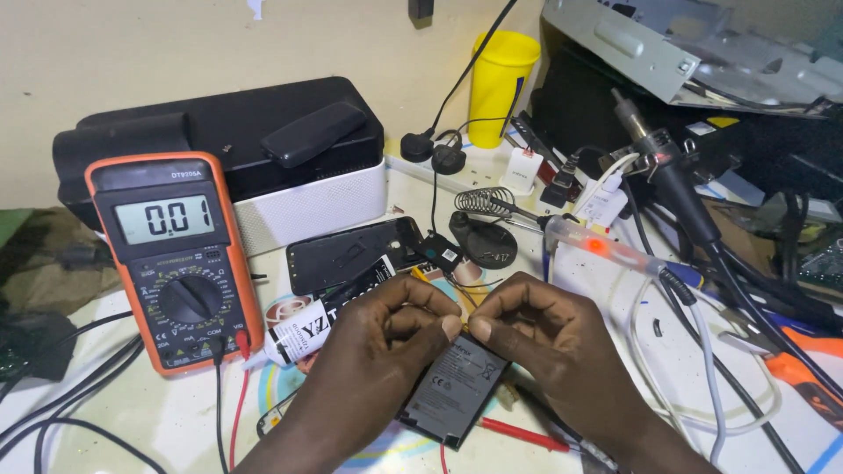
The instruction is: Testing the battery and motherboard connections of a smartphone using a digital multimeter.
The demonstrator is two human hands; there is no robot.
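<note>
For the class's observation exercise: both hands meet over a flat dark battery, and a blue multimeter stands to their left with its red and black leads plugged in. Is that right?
Not quite. The head view shows the multimeter is orange, not blue. The rest holds: the left hand and right hand meet over the flat dark battery, and the meter stands to their left with red and black leads plugged in.

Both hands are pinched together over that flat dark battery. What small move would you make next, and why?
Probably keep the pinch and ease the top edge of the battery up slightly. The left hand and right hand meet fingertip to fingertip right at that edge, where thin wires run toward the phone body. What the fingertips grip is hidden, so a gentle lift seems safest.
</note>
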